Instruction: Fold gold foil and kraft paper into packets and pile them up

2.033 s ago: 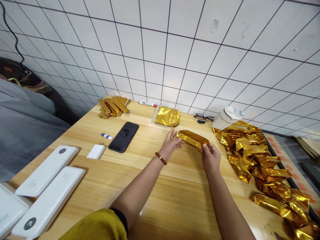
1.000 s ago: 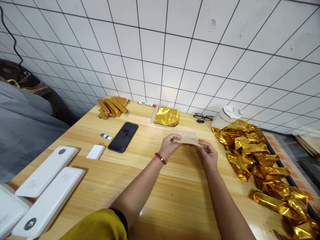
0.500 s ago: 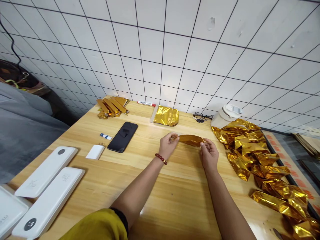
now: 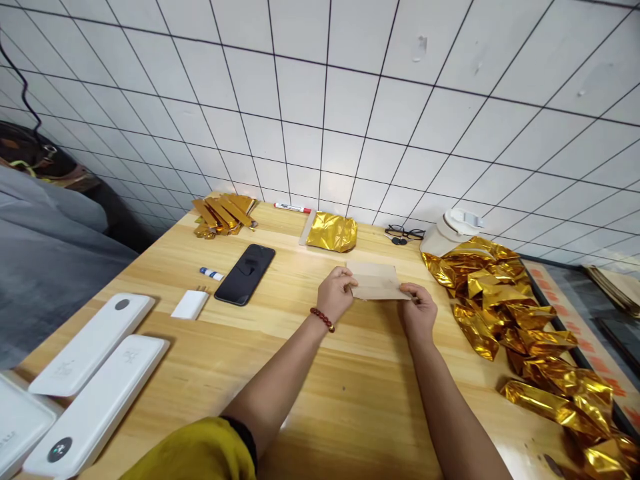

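Between both hands is a small rectangular sheet of foil paper (image 4: 377, 280), its plain tan side facing up with faint creases. My left hand (image 4: 336, 292), with a red bead bracelet on the wrist, pinches its left edge between thumb and fingers. The right edge is gripped the same way by my right hand (image 4: 419, 312). The sheet is held over the wooden table (image 4: 350, 393). Beyond it lies a flat gold foil piece (image 4: 331, 232) with a pale strip along its left side. Shiny folded gold foil pieces (image 4: 510, 293) are heaped to the right of my right hand.
At the back left lie folded gold strips (image 4: 225, 213). A black phone (image 4: 246, 275), white charger (image 4: 190, 303) and white power banks (image 4: 95, 407) occupy the left side. Along the wall are a marker (image 4: 293, 207), glasses (image 4: 405, 233) and a white lidded container (image 4: 450, 232).
The sheet between my hands has turned from its narrow gold side to show its flat tan face. My hands stay in nearly the same place.
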